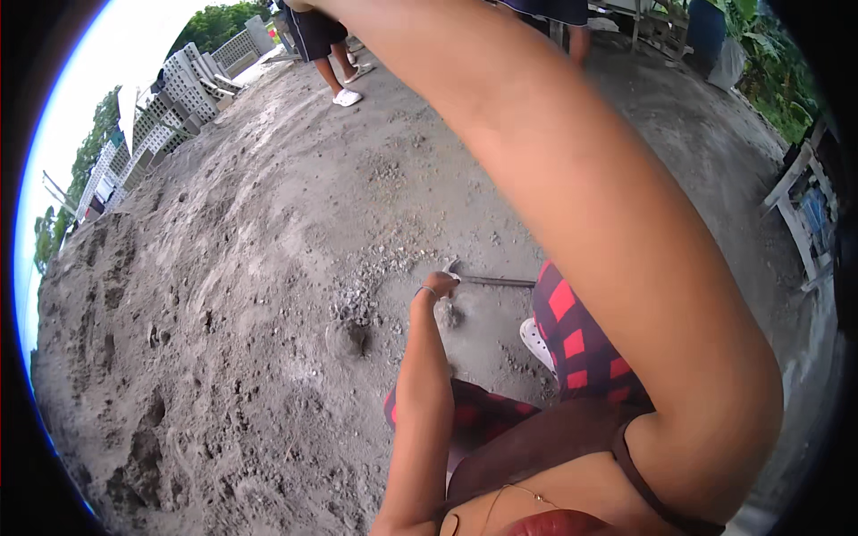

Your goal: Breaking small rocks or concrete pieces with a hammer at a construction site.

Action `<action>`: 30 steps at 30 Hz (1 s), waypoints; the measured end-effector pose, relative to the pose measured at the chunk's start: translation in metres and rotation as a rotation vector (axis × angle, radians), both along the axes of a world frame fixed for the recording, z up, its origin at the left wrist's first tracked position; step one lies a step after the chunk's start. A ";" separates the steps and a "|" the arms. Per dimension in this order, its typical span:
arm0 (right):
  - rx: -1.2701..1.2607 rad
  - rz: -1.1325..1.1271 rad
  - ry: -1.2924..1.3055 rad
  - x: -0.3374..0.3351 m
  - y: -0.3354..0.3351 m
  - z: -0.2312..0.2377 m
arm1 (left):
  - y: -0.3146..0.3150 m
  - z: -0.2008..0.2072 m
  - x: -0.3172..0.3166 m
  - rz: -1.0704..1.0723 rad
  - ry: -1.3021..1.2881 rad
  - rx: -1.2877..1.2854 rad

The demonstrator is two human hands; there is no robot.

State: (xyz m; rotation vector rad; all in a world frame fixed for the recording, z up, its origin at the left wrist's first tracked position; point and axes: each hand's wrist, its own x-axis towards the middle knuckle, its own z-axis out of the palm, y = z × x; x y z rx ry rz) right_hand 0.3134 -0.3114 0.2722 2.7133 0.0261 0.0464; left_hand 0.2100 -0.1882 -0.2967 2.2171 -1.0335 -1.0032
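Note:
Low in front of me, my left hand (441,284), with a thin band at the wrist, is closed around the end of a tool with a long, thin dark handle (496,281). A small pale curved piece (452,266) sticks up beside the fingers; its exact kind is unclear. The handle runs right toward my bent knee in red-and-black checked trousers (572,335). Just below the hand lies a grey stone (450,314). My right arm (572,152) is raised across the view up to the top edge, and its hand falls outside the picture.
Broken gravel (371,281) and a rounded lump (345,339) lie left of my hand on grey, gritty ground. Ahead stands a person in dark shorts and white shoes (347,97); another person's leg (579,43) shows farther right. Perforated blocks (183,85) are stacked far left.

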 end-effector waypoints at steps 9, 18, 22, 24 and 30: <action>0.386 0.879 0.397 -0.163 0.158 -0.135 | 0.071 -0.022 0.000 0.397 -0.020 -0.024; 0.303 0.201 0.786 -0.140 -0.032 -0.471 | 0.140 -0.024 0.046 0.440 -0.310 0.487; 0.406 0.001 0.896 -0.195 -0.080 -0.566 | 0.128 -0.012 0.011 0.643 0.072 0.380; 0.456 -0.027 0.842 -0.215 -0.060 -0.580 | 0.126 -0.017 -0.017 0.681 0.106 0.411; 0.650 -0.144 0.470 -0.235 -0.066 -0.597 | 0.048 -0.018 -0.068 0.965 -0.186 0.435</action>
